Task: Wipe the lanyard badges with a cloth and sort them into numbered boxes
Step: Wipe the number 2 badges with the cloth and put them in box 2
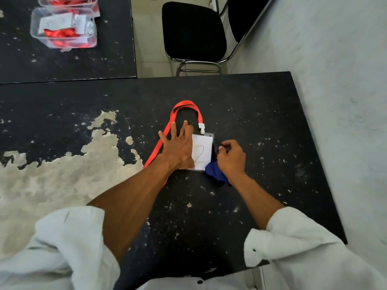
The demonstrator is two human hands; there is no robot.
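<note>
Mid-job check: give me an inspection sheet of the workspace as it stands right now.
Surface: worn black table, pale peeled patches at left.
Job's things: badge with white card marked 2 lying flat, on red fabric lanyard; clear plastic box of red lanyards on far table.
Clutter: nothing seen.
Grips: left hand spread flat, resting on badge's edge; right hand holds dark blue cloth.
Cables: nothing seen.
Surroundings: black padded chair, pale wall.
</note>
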